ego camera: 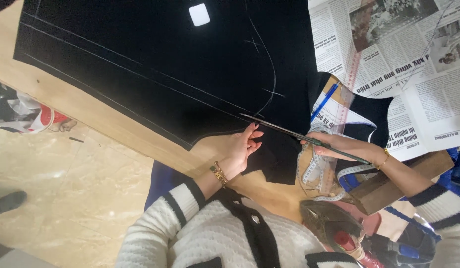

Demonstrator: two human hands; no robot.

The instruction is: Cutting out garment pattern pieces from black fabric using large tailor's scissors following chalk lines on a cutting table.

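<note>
A large piece of black fabric [155,64] with white chalk lines lies spread on a wooden table [86,106]. My right hand [339,146] grips long dark scissors [289,132], whose blades point left into the fabric along a chalk line. My left hand [242,149] rests with fingers apart on the fabric's cut edge, just below the scissor tips. A cut flap of black fabric [274,159] hangs between my hands. A small white piece of tailor's chalk [199,14] sits on the fabric near the top.
Newspaper sheets [403,59] cover the table at the right. A blue pen [324,101], a clear ruler [346,94] and a white measuring tape [311,171] lie near my right hand. A clothes iron [334,226] stands at the bottom. Marble floor [56,198] lies to the left.
</note>
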